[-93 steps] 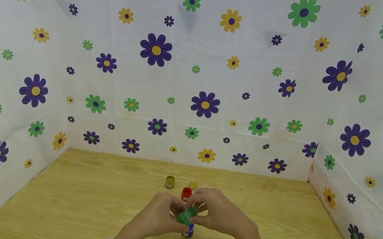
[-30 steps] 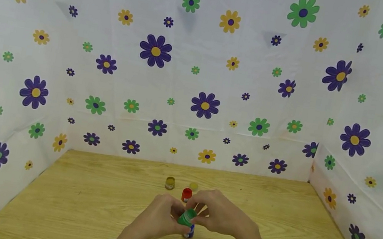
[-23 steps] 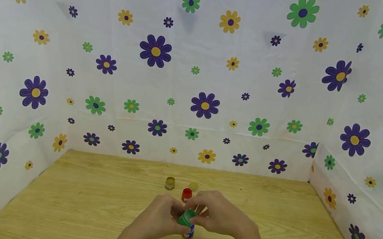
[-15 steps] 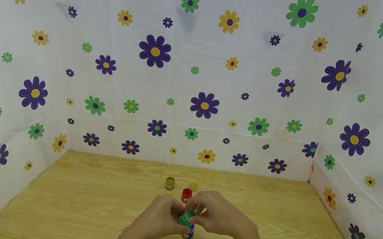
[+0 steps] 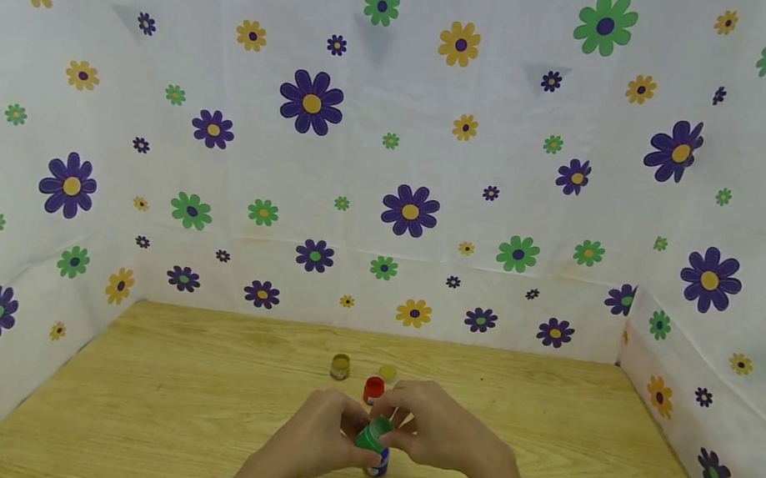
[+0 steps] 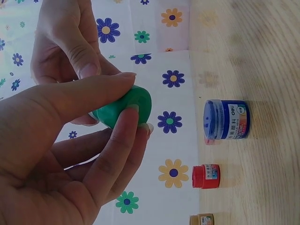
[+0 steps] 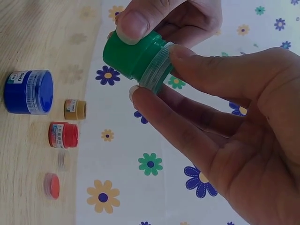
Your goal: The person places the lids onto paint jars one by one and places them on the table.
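A small green paint jar [image 7: 129,55] is held tilted above the table, its clear ribbed lid [image 7: 155,68] on the mouth end. My left hand [image 5: 316,431] grips the jar's body between thumb and fingers. From the other side my right hand [image 5: 438,430] pinches the lid's rim with thumb and fingertips. Below and partly behind the hands in the head view stands a blue paint jar [image 6: 227,119], with a clear lid on it. Beyond it, a red paint jar [image 5: 374,390] stands upright without a lid.
Farther back is an open ochre paint jar [image 5: 340,366]. A yellowish lid [image 5: 387,372] lies to its right. The right wrist view also shows a red-topped lid [image 7: 52,185] on the wooden table [image 5: 212,396]. Flower-printed cloth [image 5: 368,144] encloses the back and sides.
Both hands stay in nearly the same place on the green jar. The jar's tilt and the right fingers at its lid shift slightly; the other jars stay put.
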Demonstrator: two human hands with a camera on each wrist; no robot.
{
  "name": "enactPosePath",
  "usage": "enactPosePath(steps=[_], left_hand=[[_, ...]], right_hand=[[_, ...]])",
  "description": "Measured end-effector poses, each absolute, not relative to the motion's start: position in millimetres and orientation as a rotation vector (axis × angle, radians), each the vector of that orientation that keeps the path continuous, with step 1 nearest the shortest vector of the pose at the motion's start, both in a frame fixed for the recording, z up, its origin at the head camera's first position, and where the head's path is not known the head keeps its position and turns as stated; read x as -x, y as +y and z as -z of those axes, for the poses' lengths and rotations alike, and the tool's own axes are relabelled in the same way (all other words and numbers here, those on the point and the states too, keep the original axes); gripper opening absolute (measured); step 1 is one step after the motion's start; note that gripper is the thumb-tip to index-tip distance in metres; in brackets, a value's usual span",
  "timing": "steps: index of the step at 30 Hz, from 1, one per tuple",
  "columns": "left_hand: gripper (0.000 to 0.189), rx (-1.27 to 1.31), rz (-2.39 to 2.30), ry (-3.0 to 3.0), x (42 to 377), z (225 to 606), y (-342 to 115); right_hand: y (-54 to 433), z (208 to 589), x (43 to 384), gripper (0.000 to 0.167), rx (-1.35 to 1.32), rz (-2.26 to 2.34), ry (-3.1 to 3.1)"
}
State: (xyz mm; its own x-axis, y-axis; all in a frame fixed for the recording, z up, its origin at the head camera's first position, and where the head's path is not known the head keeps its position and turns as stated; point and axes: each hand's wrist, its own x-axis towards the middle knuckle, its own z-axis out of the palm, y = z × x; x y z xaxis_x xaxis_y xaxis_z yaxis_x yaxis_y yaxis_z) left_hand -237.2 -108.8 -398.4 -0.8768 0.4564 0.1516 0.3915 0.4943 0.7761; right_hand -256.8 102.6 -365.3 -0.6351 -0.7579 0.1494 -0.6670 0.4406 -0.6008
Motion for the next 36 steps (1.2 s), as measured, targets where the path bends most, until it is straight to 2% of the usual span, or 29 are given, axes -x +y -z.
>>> enactPosePath(steps=[19,28,32,36], left_hand=[[0.014,-0.759,-1.334,2.666,238.0,398.5,-108.3],[0.013,-0.749,-1.331,2.655,238.1,398.2,-107.6],[0.014,-0.747,-1.322,2.659,238.0,398.2,-107.7],[0.017,-0.747,-1.316,2.661,237.6,397.8,-108.2]], right_hand=[[101.0,366.4,257.6,0.019,1.281,0.912,2.576],[100.4,369.8,260.2,0.012,1.300,0.894,2.603],[99.6,370.7,261.2,0.015,1.282,0.879,2.624],[100.0,369.9,260.8,0.024,1.245,0.873,2.637]])
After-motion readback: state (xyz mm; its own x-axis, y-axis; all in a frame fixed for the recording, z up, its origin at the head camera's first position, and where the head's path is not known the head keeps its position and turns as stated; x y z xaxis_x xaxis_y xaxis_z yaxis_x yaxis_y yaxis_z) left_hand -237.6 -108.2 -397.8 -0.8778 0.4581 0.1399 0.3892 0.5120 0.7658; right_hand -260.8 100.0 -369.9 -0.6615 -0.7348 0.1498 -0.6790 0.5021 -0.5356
